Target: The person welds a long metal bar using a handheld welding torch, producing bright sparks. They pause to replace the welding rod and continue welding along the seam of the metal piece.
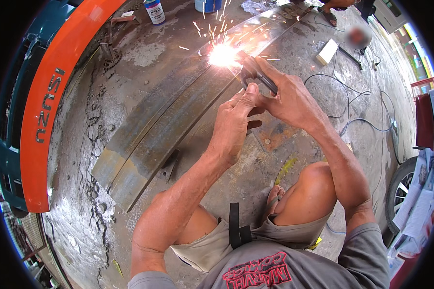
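A long flat steel piece [152, 139] with a dark lengthwise line lies slantwise on the concrete. On it a blinding white welding arc [223, 56] throws sparks up and to the right. Beside the glare, my right hand [289, 98] is wrapped round a dark welding holder [266, 83]; its tip is lost in the light. My left hand [234, 118] is closed just below it, thumb up, close against the right hand. What its fingers grip is hidden. Under the steel's near edge stands a small dark metal support [170, 165].
An orange vehicle bumper [58, 91] stands at the left. A paint can [155, 12] and a blue container [208, 5] are at the back. On the right lie a white block [327, 52], loose cables [345, 86] and a wheel [402, 192]. Another person's foot [330, 18] shows at the far end.
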The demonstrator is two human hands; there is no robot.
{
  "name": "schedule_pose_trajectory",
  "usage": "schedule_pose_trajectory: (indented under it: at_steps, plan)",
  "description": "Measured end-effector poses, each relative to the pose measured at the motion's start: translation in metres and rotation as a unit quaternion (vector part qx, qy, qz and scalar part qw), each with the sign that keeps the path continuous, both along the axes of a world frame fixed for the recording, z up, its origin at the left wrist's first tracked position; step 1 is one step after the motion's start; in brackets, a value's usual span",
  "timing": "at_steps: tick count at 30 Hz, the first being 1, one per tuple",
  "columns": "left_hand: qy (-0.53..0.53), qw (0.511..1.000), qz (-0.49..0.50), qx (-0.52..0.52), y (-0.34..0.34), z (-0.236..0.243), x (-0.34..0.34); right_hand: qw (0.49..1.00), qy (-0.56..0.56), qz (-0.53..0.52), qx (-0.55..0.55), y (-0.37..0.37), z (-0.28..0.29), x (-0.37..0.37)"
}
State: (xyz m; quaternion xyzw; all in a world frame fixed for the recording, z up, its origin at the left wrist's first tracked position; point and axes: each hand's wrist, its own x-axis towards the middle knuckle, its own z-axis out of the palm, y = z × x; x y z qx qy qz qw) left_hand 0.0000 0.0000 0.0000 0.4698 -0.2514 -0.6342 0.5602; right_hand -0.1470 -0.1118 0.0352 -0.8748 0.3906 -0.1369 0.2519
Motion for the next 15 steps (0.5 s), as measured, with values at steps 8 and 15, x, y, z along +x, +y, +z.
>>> schedule_pose_trajectory:
  at_steps: [8,15]
  plan:
    - [0.001,1.000,0.003,-0.008,0.0005,0.0035,-0.0035,1.000,-0.020,0.010,-0.011,-0.0019,-0.0015,-0.0032]
    - [0.005,1.000,0.010,-0.004,0.0012,0.0031,-0.0026,0.999,-0.033,0.029,-0.008,-0.0014,-0.0027,-0.0016]
